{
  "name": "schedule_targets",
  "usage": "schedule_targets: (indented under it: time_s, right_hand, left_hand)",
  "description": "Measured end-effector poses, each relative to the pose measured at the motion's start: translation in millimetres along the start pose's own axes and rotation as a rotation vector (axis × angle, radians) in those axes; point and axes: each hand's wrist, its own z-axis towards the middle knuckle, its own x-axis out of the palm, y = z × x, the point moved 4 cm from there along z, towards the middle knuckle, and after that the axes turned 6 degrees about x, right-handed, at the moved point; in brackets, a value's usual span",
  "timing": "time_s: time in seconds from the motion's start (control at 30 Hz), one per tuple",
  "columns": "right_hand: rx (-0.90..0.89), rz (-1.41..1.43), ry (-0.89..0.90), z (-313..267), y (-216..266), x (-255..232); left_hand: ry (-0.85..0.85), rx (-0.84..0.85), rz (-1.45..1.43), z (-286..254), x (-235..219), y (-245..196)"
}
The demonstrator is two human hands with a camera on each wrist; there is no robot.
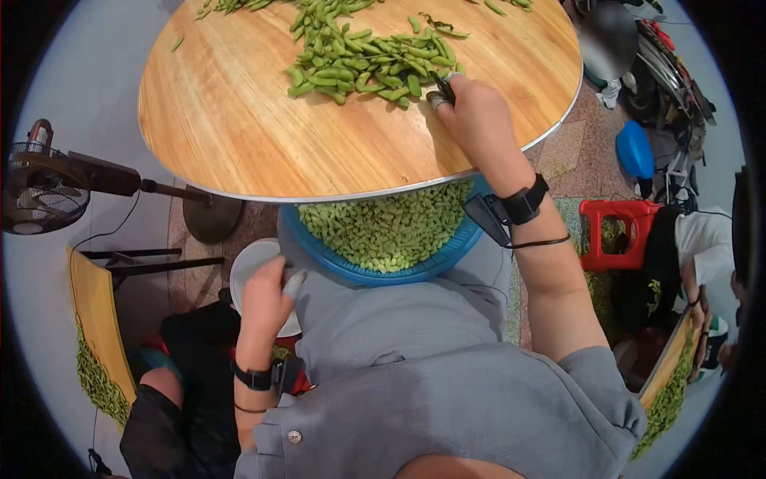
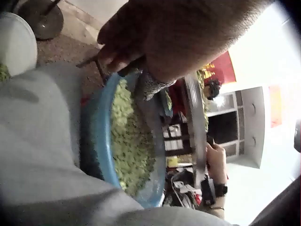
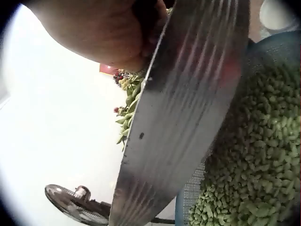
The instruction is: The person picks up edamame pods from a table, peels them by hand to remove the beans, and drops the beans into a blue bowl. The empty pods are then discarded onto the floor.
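Observation:
My right hand [image 1: 479,120] is over the table [image 1: 231,120], at the near right edge of a pile of green soybean pods [image 1: 351,68]. Its thumb and fingers pinch a dark, narrow piece that looks like a blackened pod [image 1: 441,86]. Grey wrapping covers the thumb tip. Low on the left, my left hand [image 1: 265,299] hangs over a white bucket [image 1: 246,259], fingers loosely bent and the wrapped thumb apart from them. In the left wrist view, that hand [image 2: 183,37] shows nothing held. Shelled beans [image 1: 383,227] fill a blue basket [image 1: 351,275] on the lap.
The table's metal edge [image 3: 174,117] overhangs the basket. A standing fan [image 1: 48,188] is at left, a red stool [image 1: 618,231] at right. Other people sit on both sides by boards with more pods [image 1: 100,371]. A blue helmet-like object [image 1: 634,149] is near the motorbike [image 1: 670,80].

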Motion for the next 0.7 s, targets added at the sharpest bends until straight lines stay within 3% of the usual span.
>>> schedule_targets:
  time_s: [0.03,0.1,0.17,0.23,0.3,0.37,0.43,0.47,0.5,0.6,0.7]
  right_hand:
    - [-0.001,0.000,0.011,-6,4,-5]
    - [-0.083,0.161,-0.107,-26,16,-27]
    - [-0.161,0.230,-0.103,-51,31,-44]
    - [0.100,0.766,0.377,-79,40,-35]
    - [0.129,0.804,0.514,-97,41,-30]
    - [0.125,0.868,0.527,-111,40,-18]
    - [0.263,1.183,0.516,-119,40,-13]
    - [0.169,1.016,0.562,-123,32,-7]
    - [0.170,1.019,0.559,-125,32,-10]
    - [0.136,1.024,0.752,-129,43,-21]
    - [0.088,1.005,0.759,-131,47,-20]
  left_hand:
    - [0.007,-0.008,-0.004,9,0,-14]
    - [-0.136,0.258,-0.338,27,-5,-51]
    - [-0.208,0.335,-0.552,42,-6,-77]
    - [-0.150,0.342,-0.673,56,-7,-107]
    - [-0.089,0.353,-0.793,62,-1,-115]
    - [0.134,0.346,-0.928,67,17,-117]
    - [0.173,0.259,-1.024,67,21,-114]
    - [0.204,0.165,-1.120,66,23,-111]
    - [0.233,0.066,-1.217,65,26,-108]
    - [0.181,0.094,-1.270,63,27,-104]
    - [0.140,0.120,-1.238,61,26,-105]
